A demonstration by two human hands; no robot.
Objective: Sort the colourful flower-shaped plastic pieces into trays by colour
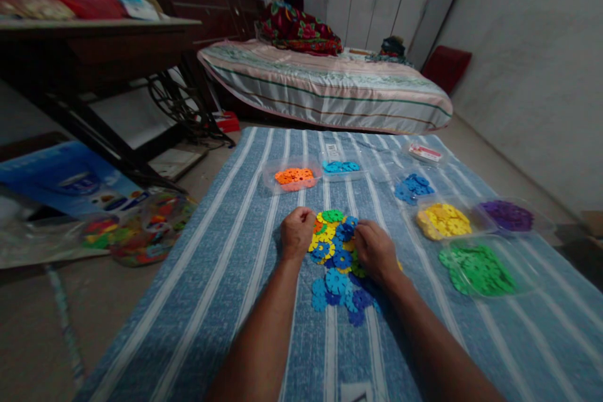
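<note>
A cluster of notched plastic snowflake discs (342,259) in green, yellow, orange and blue lies on the striped cloth between my hands. On its left edge, my left hand (298,232) is closed, fingertips pinched against the yellow discs. My right hand (375,250) is closed at the opposite edge, beside a dark blue disc (348,227). The exact grip of both sets of fingertips is partly hidden. Nearer to me, loose light blue discs (336,281) and dark blue-purple discs (362,299) lie overlapping, partly in the right arm's shadow.
Clear trays hold orange discs (295,178), light blue discs (341,167), blue discs (414,188), yellow discs (443,221), purple discs (507,216) and green discs (479,269). A small clear box (425,152) sits at the back right. A bed (330,88) stands beyond the table.
</note>
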